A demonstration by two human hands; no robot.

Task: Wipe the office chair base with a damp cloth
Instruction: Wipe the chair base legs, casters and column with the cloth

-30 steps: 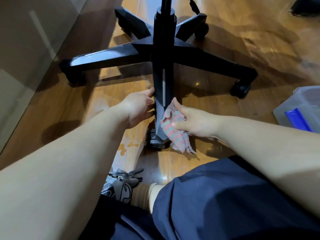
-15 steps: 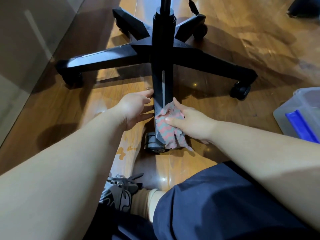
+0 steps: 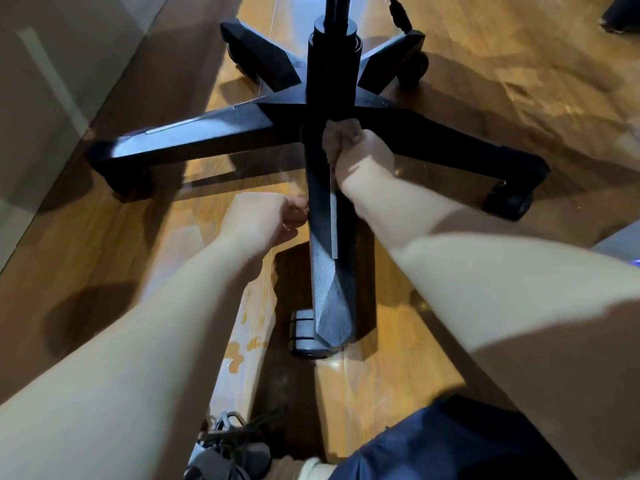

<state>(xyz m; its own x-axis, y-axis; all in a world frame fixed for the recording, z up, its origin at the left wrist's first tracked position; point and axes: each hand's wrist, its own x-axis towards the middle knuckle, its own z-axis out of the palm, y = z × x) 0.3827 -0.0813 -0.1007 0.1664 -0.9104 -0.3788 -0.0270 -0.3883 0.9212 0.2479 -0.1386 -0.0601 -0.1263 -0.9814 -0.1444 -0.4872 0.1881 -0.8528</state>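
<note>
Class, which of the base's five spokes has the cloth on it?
The spoke pointing toward the person: the right hand holds the cloth against its inner end; others are bare.

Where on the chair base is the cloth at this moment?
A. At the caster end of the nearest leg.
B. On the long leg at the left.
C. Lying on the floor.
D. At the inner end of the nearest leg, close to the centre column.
D: the right hand holds the cloth against the nearest leg, right by the centre column and far from the caster.
</note>
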